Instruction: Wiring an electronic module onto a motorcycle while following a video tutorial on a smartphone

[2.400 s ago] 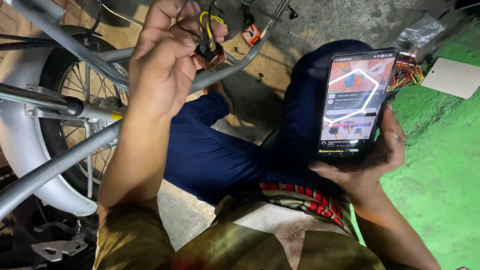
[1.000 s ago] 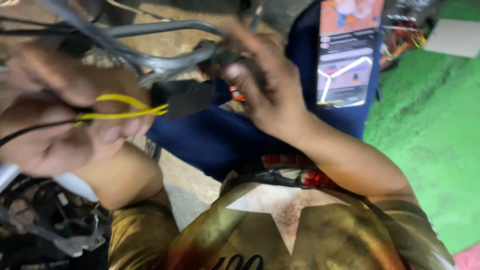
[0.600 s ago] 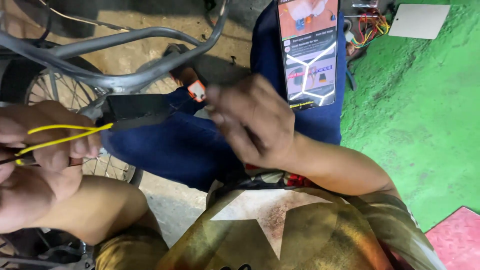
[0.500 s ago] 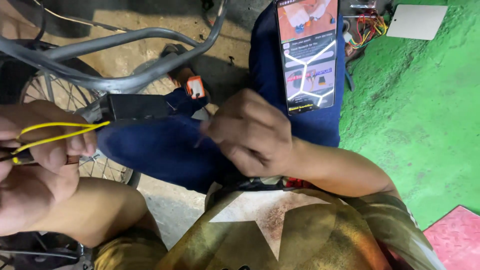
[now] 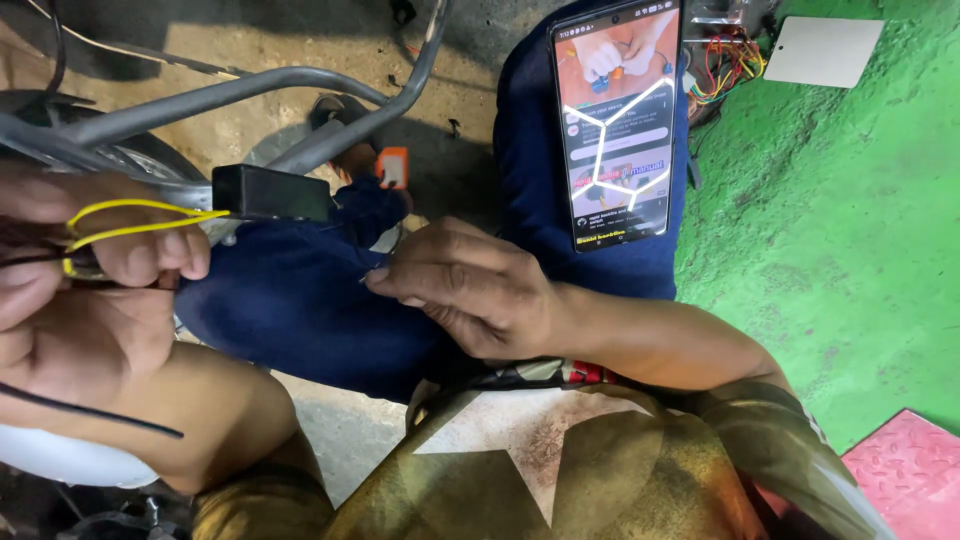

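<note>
My left hand is curled shut, fingertips pinching the yellow wires so they stay taut where they run into the black box. Taking that box as my landmark: it sits against the grey bike frame, just right of my left fingers. Below and right of it, my right hand rests on my blue trousers, fingertips pressed together on something thin I can't make out. Further right, a phone lies propped on my knee, screen up for viewing.

Your phone lies on your blue-trousered thigh, its tall lit screen showing orange, white and grey panels. Right of the phone, a pale rectangular card, possibly a label, lies on the green floor.
</note>
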